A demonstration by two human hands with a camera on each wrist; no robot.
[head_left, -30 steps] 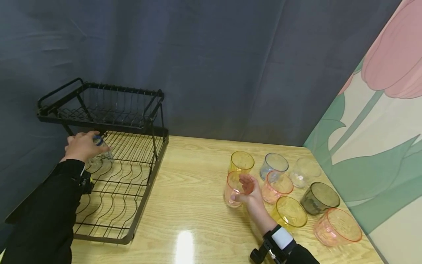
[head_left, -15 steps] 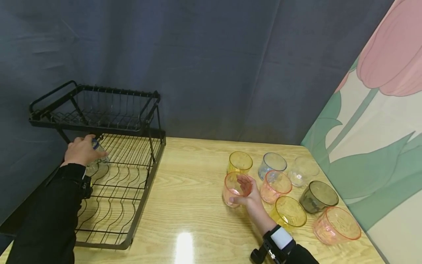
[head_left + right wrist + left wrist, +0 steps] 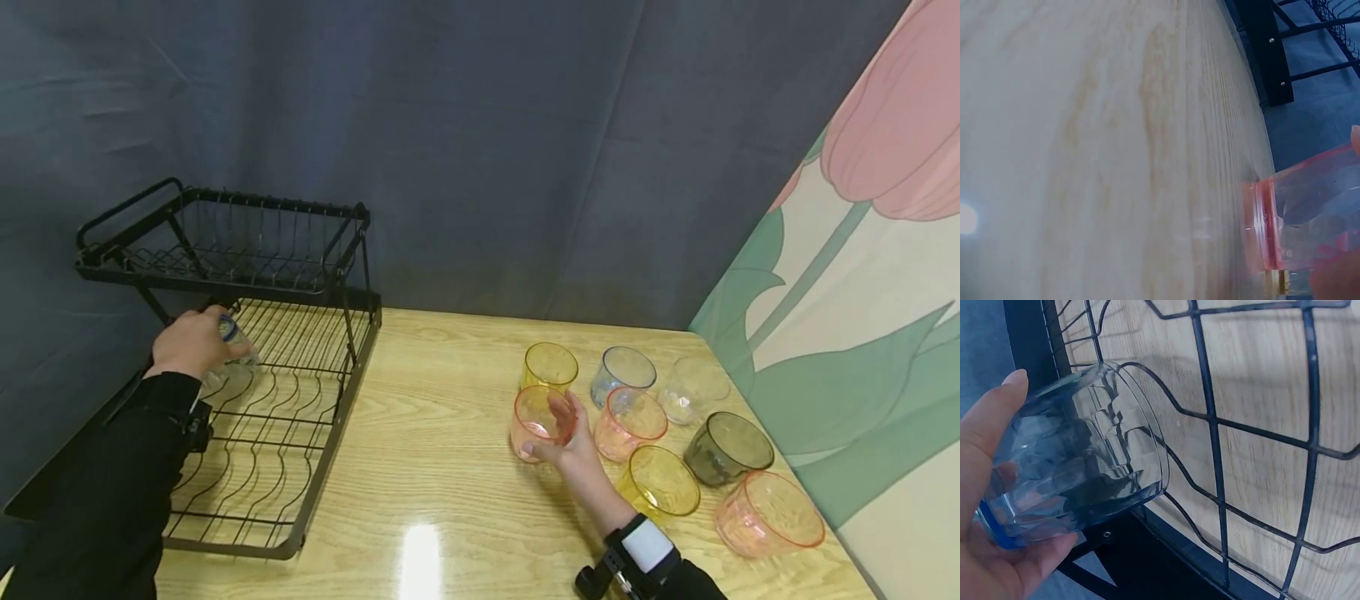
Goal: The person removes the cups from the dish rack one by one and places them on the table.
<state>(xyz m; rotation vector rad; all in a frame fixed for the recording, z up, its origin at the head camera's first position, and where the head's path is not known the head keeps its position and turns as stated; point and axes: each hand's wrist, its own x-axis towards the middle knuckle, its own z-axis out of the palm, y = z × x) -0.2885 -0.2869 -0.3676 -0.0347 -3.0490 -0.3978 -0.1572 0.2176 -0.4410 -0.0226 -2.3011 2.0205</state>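
Note:
On the left, my left hand (image 3: 189, 343) reaches over the lower tier of the black dish rack (image 3: 300, 525), under its upper tier. It grips a clear glass with a blue rim (image 3: 1085, 450), thumb and fingers on opposite sides of the rim end. The glass is tilted, its base right at the rack wires in the left wrist view. My right hand (image 3: 573, 446) holds a pink glass with an orange-red rim (image 3: 529, 427), fingers round its right side. That glass is upright, close over the wooden table, just in front of a yellow glass (image 3: 550, 364).
Several more glasses stand at the right: a blue-rimmed one (image 3: 622, 377), a pink one (image 3: 626, 433), a clear one (image 3: 693, 390), a yellow one (image 3: 660, 487), a grey-green one (image 3: 723, 454) and a wide pink one (image 3: 765, 517). A dark curtain (image 3: 480, 167) hangs behind.
My left hand has come slightly nearer and lower with the blue-rimmed glass. My right hand has raised the pink glass slightly. The head view shifts a little.

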